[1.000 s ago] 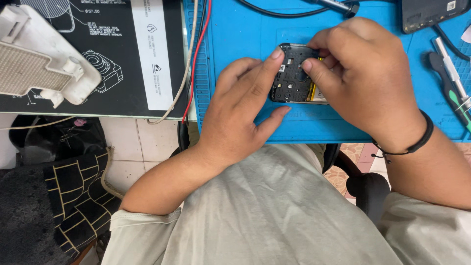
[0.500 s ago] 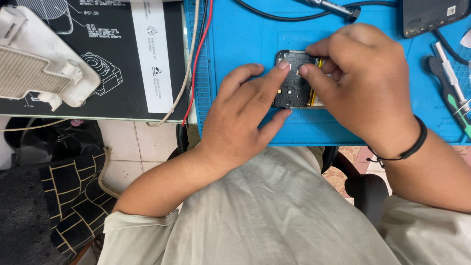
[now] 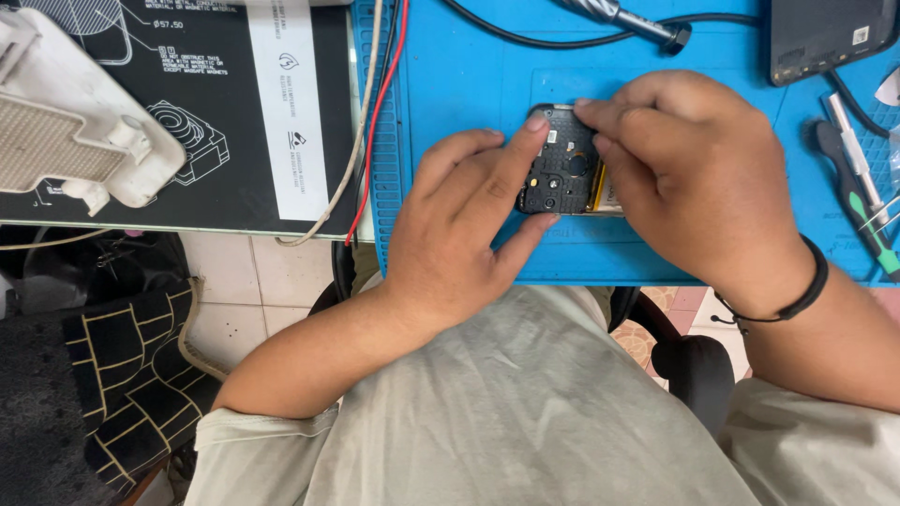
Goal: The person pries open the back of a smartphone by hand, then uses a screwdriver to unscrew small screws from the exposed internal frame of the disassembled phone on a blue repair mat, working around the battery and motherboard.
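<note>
Both hands are over the work, close together. The left hand point(image 3: 459, 234) lies palm down, its forearm running in from seven o'clock, fingers fanned toward one o'clock; the index finger point(image 3: 511, 159) stretches out straight, its tip pressing down, and the thumb splays toward three o'clock. The right hand point(image 3: 698, 183) arches in from four o'clock, knuckles up, fingers curled toward nine o'clock with the tips bunched together. A black band point(image 3: 797, 290) circles the right wrist. Both elbows are bent, the forearms bare.

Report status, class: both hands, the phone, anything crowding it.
Left hand steadies the opened phone on the blue mat. Right hand covers its right side, fingertips on the top edge. Black cable lies above, apart.
</note>
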The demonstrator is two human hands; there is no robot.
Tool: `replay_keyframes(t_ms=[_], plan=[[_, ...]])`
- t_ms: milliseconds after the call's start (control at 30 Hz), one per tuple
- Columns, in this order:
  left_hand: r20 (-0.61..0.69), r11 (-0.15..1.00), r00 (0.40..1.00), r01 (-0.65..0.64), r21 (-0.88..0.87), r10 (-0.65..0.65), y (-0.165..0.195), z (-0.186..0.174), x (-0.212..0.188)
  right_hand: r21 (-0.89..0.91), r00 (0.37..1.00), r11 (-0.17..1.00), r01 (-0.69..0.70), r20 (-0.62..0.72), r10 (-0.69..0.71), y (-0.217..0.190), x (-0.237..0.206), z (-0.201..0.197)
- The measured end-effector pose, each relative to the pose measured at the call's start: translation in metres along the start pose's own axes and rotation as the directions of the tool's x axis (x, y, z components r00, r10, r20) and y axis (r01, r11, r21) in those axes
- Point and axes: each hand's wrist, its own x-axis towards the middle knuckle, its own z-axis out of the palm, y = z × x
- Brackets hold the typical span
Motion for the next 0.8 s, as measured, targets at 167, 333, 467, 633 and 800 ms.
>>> replay_keyframes(t_ms=[167,333,467,633,800], plan=[[-0.004,1.0,1.0,0.024,-0.018,-0.024,0.0,0.0,0.002,-0.106,1.0,0.994,0.017,0.001,-0.017,-0.005,0.003,-0.002],[-0.005,1.0,1.0,0.017,-0.024,-0.017,-0.002,0.0,0.002,0.008,0.997,1.0,-0.016,0.071,0.015,0.0,0.007,-0.008],[-0.002,1.0,1.0,0.022,-0.02,-0.022,-0.001,0.0,0.001,0.069,0.993,0.996,-0.048,0.115,0.039,0.006,0.007,-0.007],[-0.005,1.0,1.0,0.017,-0.019,-0.017,-0.001,0.0,0.003,0.103,0.99,0.993,-0.058,0.135,0.044,0.01,0.008,-0.006],[0.01,0.999,1.0,0.005,-0.05,-0.005,-0.001,-0.003,0.003,0.081,0.988,0.995,-0.052,0.146,0.039,0.007,0.007,-0.007]])
